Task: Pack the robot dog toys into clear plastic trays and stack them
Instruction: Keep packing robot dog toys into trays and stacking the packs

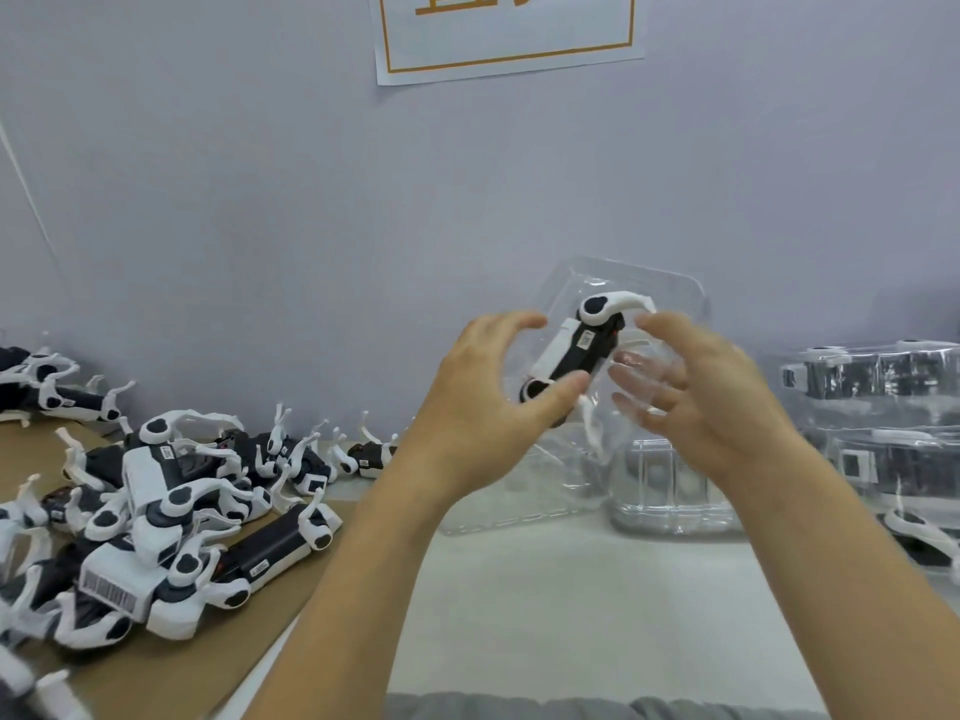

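A: Around the hands?
B: Heap of loose robot dog toys on cardboard left of the left hand; packed stack right of the right hand; empty trays below it.
A: Grip?
B: Both hands curled round a raised, tilted clear tray with one robot dog inside, between them.
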A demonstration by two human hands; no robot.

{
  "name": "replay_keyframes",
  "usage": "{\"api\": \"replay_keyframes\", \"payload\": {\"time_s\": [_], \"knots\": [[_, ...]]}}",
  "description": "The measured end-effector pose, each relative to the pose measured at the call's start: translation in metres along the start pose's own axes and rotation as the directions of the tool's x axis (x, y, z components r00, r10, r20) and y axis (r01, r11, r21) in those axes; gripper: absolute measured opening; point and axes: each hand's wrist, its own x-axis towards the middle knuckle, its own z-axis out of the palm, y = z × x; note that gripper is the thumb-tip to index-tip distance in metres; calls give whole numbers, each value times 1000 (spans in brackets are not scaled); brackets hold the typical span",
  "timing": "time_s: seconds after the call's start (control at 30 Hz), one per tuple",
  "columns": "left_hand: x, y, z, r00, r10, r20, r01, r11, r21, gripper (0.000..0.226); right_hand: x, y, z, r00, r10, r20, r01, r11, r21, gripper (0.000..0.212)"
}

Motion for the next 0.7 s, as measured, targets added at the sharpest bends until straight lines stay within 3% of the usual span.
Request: {"api": "replay_keyframes", "payload": {"time_s": [0.1,0.2,0.27,0.4,0.53,0.63,0.7], "knots": [[2,-3,5,984,-137,-116,123,986,-116,56,2,-7,-16,1000,-2,17,0,995,100,31],[2,-6,10,929,-365,59,367,886,-283,71,2,-7,-18,999,6,39,-13,984,179,23],[2,-6,14,891,-429,150,447,765,-464,66,1,-6,-13,999,7,50,-17,977,213,23],[6,-9,14,895,-447,3,354,705,-615,43,0,-1,-5,998,17,66,-23,995,97,19],[6,-20,5,910,-387,-150,253,802,-540,38,2,3,-8,991,124,45,-114,978,-173,31],[4,-21,-3,923,-326,-207,206,868,-451,31,0,5,-11,979,193,61,-181,970,-162,31],[3,-19,-3,921,-327,-212,215,880,-423,37,-1,6,-11,976,211,53,-203,972,-118,38]]}}
